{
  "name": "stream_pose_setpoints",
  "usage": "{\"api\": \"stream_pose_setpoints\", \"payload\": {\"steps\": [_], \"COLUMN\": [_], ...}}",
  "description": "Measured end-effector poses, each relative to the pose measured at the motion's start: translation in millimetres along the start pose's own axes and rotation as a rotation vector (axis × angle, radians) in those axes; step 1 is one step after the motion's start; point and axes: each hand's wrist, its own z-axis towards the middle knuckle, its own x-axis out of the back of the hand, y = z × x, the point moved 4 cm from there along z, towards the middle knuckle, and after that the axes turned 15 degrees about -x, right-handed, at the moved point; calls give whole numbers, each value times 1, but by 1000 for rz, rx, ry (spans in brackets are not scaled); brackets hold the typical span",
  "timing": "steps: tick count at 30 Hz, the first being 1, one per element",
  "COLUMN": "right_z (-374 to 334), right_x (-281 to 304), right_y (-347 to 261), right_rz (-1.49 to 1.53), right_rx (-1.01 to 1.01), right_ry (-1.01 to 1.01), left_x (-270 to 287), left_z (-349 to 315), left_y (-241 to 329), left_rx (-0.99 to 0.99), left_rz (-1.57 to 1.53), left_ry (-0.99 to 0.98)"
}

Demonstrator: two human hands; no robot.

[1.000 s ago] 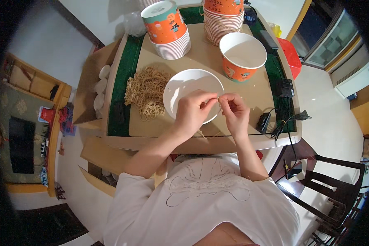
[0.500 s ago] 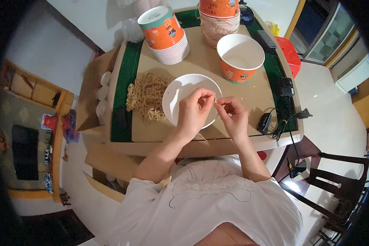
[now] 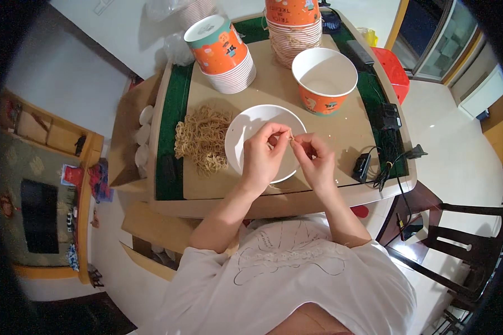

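Note:
My left hand [image 3: 264, 154] and my right hand [image 3: 316, 160] meet over the front of a white-lined paper bucket [image 3: 243, 120]. Thumb and forefinger of each are pinched on a thin tan cord, of which only a small bit [image 3: 290, 139] shows at the fingertips. A pale strand shows faintly at the table edge below the bucket. Left of the bucket lies a tangled heap of tan cords [image 3: 202, 135]. Behind my right hand an orange paper bucket [image 3: 325, 101] with a white inside stands upright.
Upside-down nested buckets form a stack [image 3: 218, 53] at the back left and another stack [image 3: 295, 36] at the back middle. Black adapters and cables [image 3: 388, 167] lie along the table's right edge. A cardboard box [image 3: 129, 131] with white items stands left; a dark chair [image 3: 464, 240] stands right.
The view has shifted slightly. Both hands keep pinching at the same spot above the bucket; the fingertips have moved only a little.

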Motion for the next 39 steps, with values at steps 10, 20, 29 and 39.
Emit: {"api": "stream_pose_setpoints", "payload": {"steps": [10,20,29,39], "right_z": [0,2,5,-1], "right_x": [1,1,10,19], "right_y": [-1,4,10,-12], "right_rz": [-101,39,-4,-185], "right_rx": [85,5,36,134], "right_ry": [55,25,56,-35], "left_x": [-3,2,3,6], "left_z": [1,0,1,-6], "left_y": [9,8,5,15], "left_rx": [-327,-121,3,-3], "left_rz": [433,169,120,-76], "left_ry": [49,-30,-213,-139]}}
